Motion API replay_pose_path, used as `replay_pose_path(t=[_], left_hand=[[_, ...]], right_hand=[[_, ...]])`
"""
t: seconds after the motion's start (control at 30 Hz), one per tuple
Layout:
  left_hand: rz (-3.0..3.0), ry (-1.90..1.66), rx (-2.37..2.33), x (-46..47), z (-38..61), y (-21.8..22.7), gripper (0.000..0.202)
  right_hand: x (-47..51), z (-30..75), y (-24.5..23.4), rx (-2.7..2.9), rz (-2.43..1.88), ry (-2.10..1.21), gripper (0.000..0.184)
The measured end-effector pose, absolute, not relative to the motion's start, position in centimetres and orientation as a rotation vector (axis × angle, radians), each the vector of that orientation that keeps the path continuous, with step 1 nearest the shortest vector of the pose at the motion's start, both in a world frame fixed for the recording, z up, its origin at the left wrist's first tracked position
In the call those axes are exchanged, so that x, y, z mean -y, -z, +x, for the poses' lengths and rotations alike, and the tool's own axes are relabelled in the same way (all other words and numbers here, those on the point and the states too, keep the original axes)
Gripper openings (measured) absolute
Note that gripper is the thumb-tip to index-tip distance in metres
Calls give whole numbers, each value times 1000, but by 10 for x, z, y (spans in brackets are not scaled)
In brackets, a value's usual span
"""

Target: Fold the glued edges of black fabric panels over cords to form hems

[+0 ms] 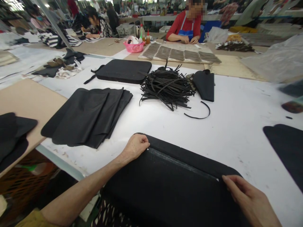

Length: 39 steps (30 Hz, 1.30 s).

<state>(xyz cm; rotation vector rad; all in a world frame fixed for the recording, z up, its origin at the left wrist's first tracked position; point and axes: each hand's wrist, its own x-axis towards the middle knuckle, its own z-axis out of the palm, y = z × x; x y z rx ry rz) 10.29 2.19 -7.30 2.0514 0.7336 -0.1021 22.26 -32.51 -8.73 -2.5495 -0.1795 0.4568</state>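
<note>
A black leather-like panel (175, 192) with rounded corners lies in front of me, its near part over the table edge. A narrow shiny line with a small white mark near each end crosses it below its far border. My left hand (135, 147) is closed in a pinch at the line's left end, fingertips against the panel. At the right end my right hand (248, 197) pinches with thumb and forefinger, touching the panel. Both hands are close to the dark surface, and whatever is between the fingers blends into the black.
Beyond the panel are a heap of thin black strips (167, 86), one loose strip (200, 118), stacked black sheets (80, 118) and a thick black stack (124, 71). A folded black piece (205, 85) sits beside the heap. Farther back are a pink basket (134, 46) and a seated co-worker (183, 26).
</note>
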Motion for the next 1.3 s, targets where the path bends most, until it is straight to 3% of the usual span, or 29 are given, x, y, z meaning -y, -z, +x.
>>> replay_pose_path(t=[0.3, 1.3], left_hand=[[2218, 143, -736, -22, 106, 67, 11], [2506, 185, -691, -12, 101, 68, 11]], right_hand=[[325, 225, 90, 80, -2558, -644, 49], [306, 211, 74, 141, -2644, -480, 38]])
